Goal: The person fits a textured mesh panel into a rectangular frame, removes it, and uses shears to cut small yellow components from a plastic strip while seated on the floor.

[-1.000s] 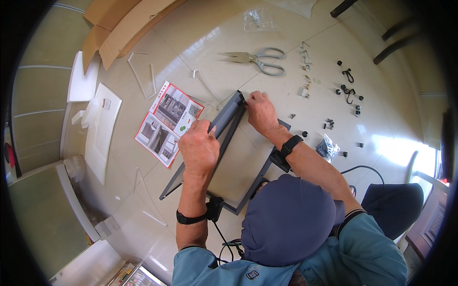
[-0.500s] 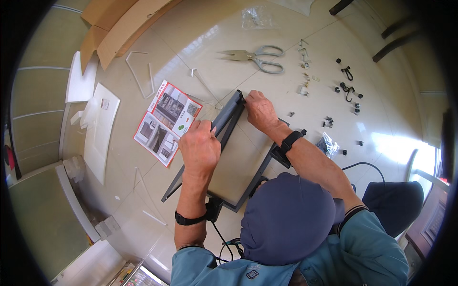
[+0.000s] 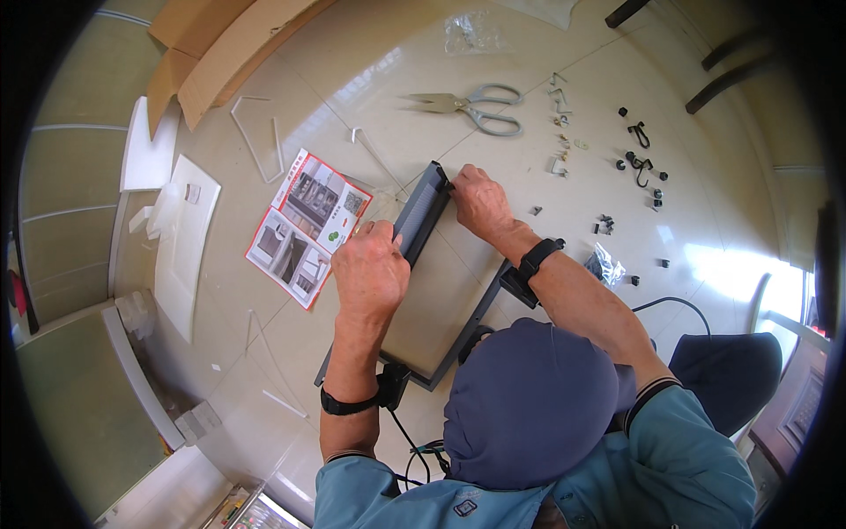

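A dark grey perforated metal panel (image 3: 421, 210) slants between my hands, along the far-left side of a dark rectangular metal frame (image 3: 471, 331). The fingers of my left hand (image 3: 370, 271) are curled over the panel's left edge, knuckles up. My right hand (image 3: 481, 203) is closed at the far corner, where panel and frame meet. Whether its fingertips also pinch a small part there is hidden. My left forearm covers much of the panel's near end, and my capped head hides the near right part of the frame.
Left of the panel lies a printed sheet (image 3: 308, 227) with a red border. Beyond are large scissors (image 3: 463, 104). To the right are metal hooks (image 3: 561, 97), black hooks (image 3: 641, 167), small black fittings (image 3: 604, 224) and a clear bag (image 3: 604, 264). A cardboard box (image 3: 231, 62) stands far left.
The panel has tilted, so more of its perforated face shows. Its near end has swung right, toward my left forearm. Both hands keep their grip with only slight shifts.
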A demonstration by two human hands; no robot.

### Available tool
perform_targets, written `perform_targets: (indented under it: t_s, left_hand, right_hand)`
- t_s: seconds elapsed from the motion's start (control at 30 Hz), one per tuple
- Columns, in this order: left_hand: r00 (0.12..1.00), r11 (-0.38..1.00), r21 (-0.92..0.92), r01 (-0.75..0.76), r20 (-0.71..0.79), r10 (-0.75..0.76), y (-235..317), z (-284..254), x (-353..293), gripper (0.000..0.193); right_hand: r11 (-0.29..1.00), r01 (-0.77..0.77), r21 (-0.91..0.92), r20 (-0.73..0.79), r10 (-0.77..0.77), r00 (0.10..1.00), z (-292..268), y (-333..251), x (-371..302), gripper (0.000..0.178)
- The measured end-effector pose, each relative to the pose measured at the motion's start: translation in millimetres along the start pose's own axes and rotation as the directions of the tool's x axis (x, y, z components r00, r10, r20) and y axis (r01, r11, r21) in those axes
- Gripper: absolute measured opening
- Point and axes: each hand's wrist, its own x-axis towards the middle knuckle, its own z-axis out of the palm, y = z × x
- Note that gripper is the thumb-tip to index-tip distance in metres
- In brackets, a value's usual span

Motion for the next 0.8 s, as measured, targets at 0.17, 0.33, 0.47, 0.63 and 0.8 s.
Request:
perform_targets:
  t_s: [0.17, 0.33, 0.47, 0.63, 0.8]
  left_hand:
    - [0.999, 1.0, -0.013, -0.012, 0.032, 0.012, -4.6, -3.1, 0.8, 0.012]
    - [1.0, 0.999, -0.045, 0.02, 0.004, -0.02, -8.9, 0.3, 2.0, 0.015]
    - [1.0, 0.999, -0.035, 0.013, -0.004, -0.013, -10.9, 1.8, 1.7, 0.015]
    - [1.0, 1.0, -0.015, 0.005, -0.002, -0.005, -11.4, 1.1, -0.1, 0.015]
    - [1.0, 1.0, -0.02, 0.02, 0.007, -0.02, -10.7, 0.2, 0.7, 0.015]
  right_hand:
    - [1.0, 0.01, 0.015, -0.059, -0.009, 0.998, 2.1, 1.5, -1.5, 0.007]
    - [0.998, 0.033, 0.055, -0.137, -0.025, 0.99, 3.4, 1.3, -2.8, 0.007]
    - [0.994, -0.017, 0.109, -0.097, 0.028, 0.995, -0.4, 1.6, -1.8, 0.007]
    - [0.999, 0.047, 0.019, -0.025, -0.047, 0.999, -4.4, 3.9, 4.2, 0.009]
    - [0.998, 0.054, -0.01, -0.074, -0.055, 0.996, 0.3, 4.4, 1.9, 0.004]
